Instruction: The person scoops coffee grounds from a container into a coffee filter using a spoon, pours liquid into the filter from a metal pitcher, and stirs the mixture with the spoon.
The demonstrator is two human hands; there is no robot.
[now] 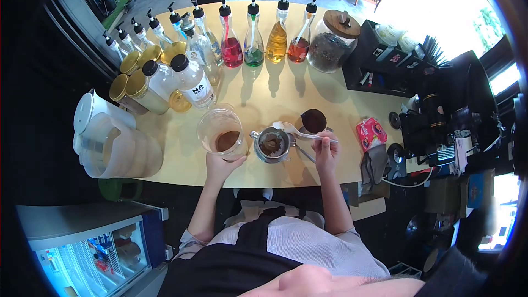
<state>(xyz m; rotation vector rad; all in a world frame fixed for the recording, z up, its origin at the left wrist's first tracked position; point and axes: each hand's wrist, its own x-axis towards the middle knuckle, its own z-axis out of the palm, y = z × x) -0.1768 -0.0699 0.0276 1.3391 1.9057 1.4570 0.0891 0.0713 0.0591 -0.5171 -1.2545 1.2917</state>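
Note:
My left hand [221,168] is closed around the lower side of a clear plastic jug [206,126], tilted slightly, with brown stuff [226,141] at its bottom. Between my fingers and thumb, my right hand [326,153] pinches the handle of a pale spoon [306,135]. The spoon's bowl hangs over the rim of a small metal pot [272,159], which stands on the table between my hands. Brown, wet-looking contents [270,143] with paler patches lie in the pot. Just behind the spoon handle is a dark cup [314,120].
Pump bottles of coloured syrup [232,52] line the table's [253,91] back edge. A wooden-lidded glass jar [328,49] stands at back right. Plastic pitchers [118,148] and gold-lidded jars [151,92] crowd the left. At right are a pink packet [372,133] and a grey cloth [373,165].

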